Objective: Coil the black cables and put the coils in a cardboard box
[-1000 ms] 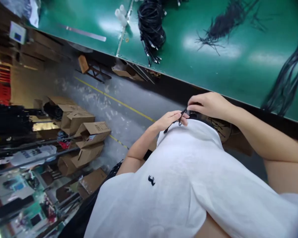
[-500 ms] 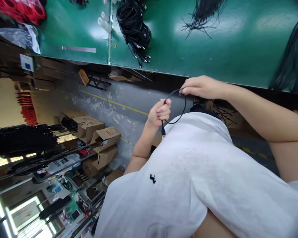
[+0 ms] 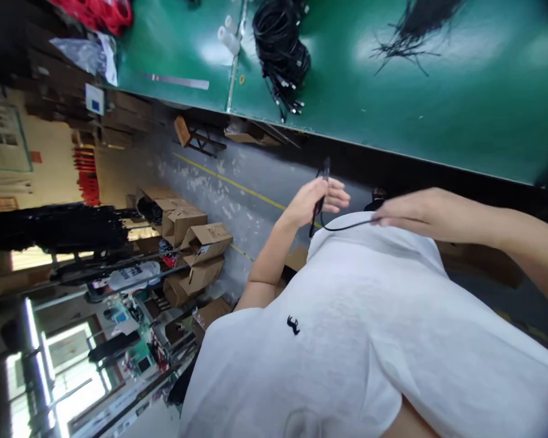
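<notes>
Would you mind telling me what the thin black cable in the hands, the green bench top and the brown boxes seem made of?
The cable, held by left hand and right hand, looks jacketed in matte black rubber or plastic; it bends softly. The bench top looks like semi-gloss green mat or laminate, showing light glare. The boxes look like dull brown cardboard, flaps folded.

A green workbench [image 3: 393, 103] is stretching across the top of the frame, catching glare from overhead light. Below it a grey floor [image 3: 265, 179] with a yellow line [image 3: 228, 180] is running toward centre left, where open cardboard boxes [image 3: 196, 243] are sitting. A bright window [image 3: 68, 377] is glowing at lower left.
</notes>
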Demonstrator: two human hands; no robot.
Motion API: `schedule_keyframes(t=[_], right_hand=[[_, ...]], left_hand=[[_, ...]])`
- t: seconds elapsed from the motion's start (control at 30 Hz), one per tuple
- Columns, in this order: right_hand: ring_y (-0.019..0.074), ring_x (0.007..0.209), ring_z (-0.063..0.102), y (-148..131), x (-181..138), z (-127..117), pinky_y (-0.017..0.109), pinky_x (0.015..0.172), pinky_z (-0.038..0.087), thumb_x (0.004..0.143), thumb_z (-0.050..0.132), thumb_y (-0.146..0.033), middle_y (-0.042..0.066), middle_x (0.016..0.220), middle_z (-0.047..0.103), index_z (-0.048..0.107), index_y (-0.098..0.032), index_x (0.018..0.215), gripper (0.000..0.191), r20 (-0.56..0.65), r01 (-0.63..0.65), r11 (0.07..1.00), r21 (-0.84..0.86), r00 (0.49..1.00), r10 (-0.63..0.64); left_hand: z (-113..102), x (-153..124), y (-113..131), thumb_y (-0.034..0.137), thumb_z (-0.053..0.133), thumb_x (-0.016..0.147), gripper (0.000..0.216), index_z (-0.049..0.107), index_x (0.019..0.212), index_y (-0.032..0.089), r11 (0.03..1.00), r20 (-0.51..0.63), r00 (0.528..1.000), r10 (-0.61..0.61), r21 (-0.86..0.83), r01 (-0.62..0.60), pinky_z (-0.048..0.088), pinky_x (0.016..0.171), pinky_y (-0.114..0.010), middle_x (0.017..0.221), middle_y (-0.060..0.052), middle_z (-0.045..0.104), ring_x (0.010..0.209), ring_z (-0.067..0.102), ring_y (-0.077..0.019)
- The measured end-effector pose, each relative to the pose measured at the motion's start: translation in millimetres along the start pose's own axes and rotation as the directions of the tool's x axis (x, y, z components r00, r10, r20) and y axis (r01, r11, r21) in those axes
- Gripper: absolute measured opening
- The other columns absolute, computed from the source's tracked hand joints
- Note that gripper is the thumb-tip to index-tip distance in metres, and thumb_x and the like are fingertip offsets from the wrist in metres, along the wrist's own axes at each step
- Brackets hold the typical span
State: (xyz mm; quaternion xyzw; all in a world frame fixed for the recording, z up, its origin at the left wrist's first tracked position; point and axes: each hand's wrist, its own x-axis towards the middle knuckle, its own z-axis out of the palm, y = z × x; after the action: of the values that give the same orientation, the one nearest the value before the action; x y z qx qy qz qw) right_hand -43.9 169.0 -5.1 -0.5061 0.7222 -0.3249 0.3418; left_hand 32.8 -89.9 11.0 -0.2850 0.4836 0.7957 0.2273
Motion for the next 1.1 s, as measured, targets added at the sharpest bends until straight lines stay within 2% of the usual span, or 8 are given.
schedule_keyframes(t=[0.1,0.17,0.27,0.4,0.7,0.83,0.97,1.1], right_hand=[[0.0180,0.085,0.065,-10.2,31.7,-29.4,0.029,0.072,0.042,0.100,0.035,-0.053,0.002,0.096,0.072,0.072,-0.024,0.101,0.047,-0.219,-0.043,0.992,-0.115,0.976,0.017],[0.0177,0.086,0.064,0.8,43.2,-38.2,0.028,0.073,0.041,0.099,0.038,-0.053,0.001,0.096,0.071,0.072,-0.024,0.100,0.044,-0.264,-0.086,0.985,-0.152,0.964,0.043],[0.0179,0.088,0.064,22.0,47.3,-38.5,0.028,0.075,0.041,0.099,0.041,-0.050,0.000,0.099,0.072,0.072,-0.023,0.102,0.041,-0.276,-0.104,0.986,-0.132,0.959,0.064],[0.0203,0.094,0.064,44.5,37.9,-34.0,0.029,0.077,0.040,0.101,0.040,-0.046,0.003,0.104,0.073,0.073,-0.021,0.105,0.042,-0.375,-0.246,0.964,-0.098,0.907,0.193],[0.0181,0.104,0.062,62.6,20.0,-31.8,0.029,0.082,0.036,0.104,0.037,-0.044,0.009,0.115,0.072,0.073,-0.014,0.113,0.048,-0.476,-0.381,0.925,-0.003,0.814,0.334],[0.0175,0.108,0.060,83.5,10.5,-25.2,0.029,0.084,0.035,0.104,0.035,-0.046,0.011,0.121,0.070,0.072,-0.012,0.115,0.051,-0.463,-0.479,0.877,0.034,0.771,0.438],[0.0187,0.113,0.057,118.5,-15.4,-8.7,0.030,0.089,0.035,0.104,0.033,-0.045,0.015,0.127,0.066,0.070,-0.010,0.121,0.054,-0.381,-0.505,0.863,-0.020,0.802,0.460],[0.0208,0.100,0.060,123.0,-40.0,11.4,0.035,0.079,0.034,0.102,0.042,-0.034,0.019,0.118,0.069,0.072,-0.008,0.115,0.042,-0.367,-0.566,0.798,-0.208,0.801,0.473]], left_hand=[[14.4,-3.3,-15.0,0.042,0.069,0.088,0.031,0.064,0.089,0.012,0.986,0.234,0.963,-0.131,0.128,0.103,0.049,0.054,-0.019,0.064,-0.003,0.067,0.055,0.063,-0.0106],[14.4,-9.1,-16.5,0.042,0.064,0.091,0.030,0.063,0.083,0.013,0.990,0.290,0.949,-0.127,0.089,0.105,0.039,0.042,-0.016,0.046,0.004,0.053,0.036,0.047,-0.0065],[7.1,-15.0,-11.9,0.041,0.045,0.101,0.041,0.058,0.071,0.017,0.992,0.193,0.977,-0.094,-0.068,0.109,0.020,0.030,-0.013,0.034,0.011,0.024,0.024,0.017,-0.0033],[-1.4,-18.3,-5.1,0.049,0.032,0.103,0.050,0.057,0.071,0.019,0.975,-0.031,0.997,-0.070,-0.215,0.062,0.010,0.028,-0.013,0.036,0.012,0.013,0.022,0.004,-0.0026],[5.2,-23.1,-0.9,0.045,0.034,0.104,0.045,0.065,0.084,0.019,0.966,-0.080,0.995,-0.053,-0.256,0.031,0.008,0.027,-0.014,0.041,0.012,0.015,0.023,0.004,-0.0021],[1.2,-37.0,18.1,0.039,0.036,0.104,0.035,0.067,0.110,0.023,0.977,-0.095,0.995,-0.031,-0.213,0.010,0.010,0.026,-0.016,0.043,0.012,0.015,0.025,0.008,-0.0047],[-5.7,-55.1,40.0,0.036,0.046,0.101,0.028,0.060,0.125,0.032,0.987,-0.157,0.987,-0.032,-0.159,0.006,0.013,0.028,-0.017,0.050,0.011,0.023,0.028,0.014,-0.0041],[-8.1,-52.9,37.9,0.036,0.049,0.098,0.032,0.056,0.129,0.037,0.967,-0.255,0.958,0.130,-0.182,-0.180,0.020,0.032,-0.015,0.058,0.009,0.040,0.033,0.026,-0.0029]])
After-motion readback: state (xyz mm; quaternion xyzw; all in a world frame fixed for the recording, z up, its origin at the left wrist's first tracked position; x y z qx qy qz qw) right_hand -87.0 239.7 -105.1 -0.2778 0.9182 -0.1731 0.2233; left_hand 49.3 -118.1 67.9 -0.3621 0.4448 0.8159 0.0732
